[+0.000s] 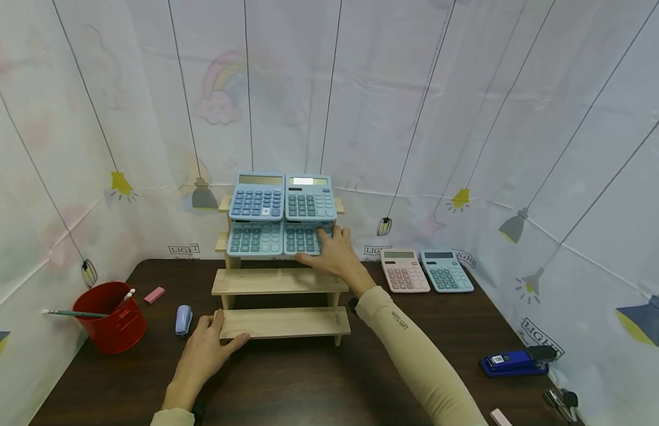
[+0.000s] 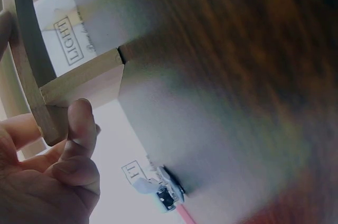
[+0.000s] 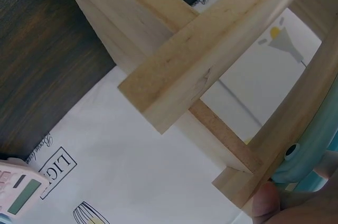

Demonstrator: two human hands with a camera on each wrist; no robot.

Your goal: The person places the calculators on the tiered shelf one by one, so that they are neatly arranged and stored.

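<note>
A stepped wooden stand holds blue calculators on its two upper steps. At the left end of the lowest step, my left hand grips the board, its fingers curled under the corner in the left wrist view. My right hand holds the lower right calculator, thumb near its bottom edge and a finger over its keys. Beside that one sits another blue calculator. Above them stand a darker-keyed calculator and a pale blue calculator. The right wrist view shows a calculator's edge against the step.
Right of the stand lie a pink calculator and a blue calculator. A red bucket with pencils, a pink eraser and a small stapler are at left. A dark blue stapler and scissors lie at right.
</note>
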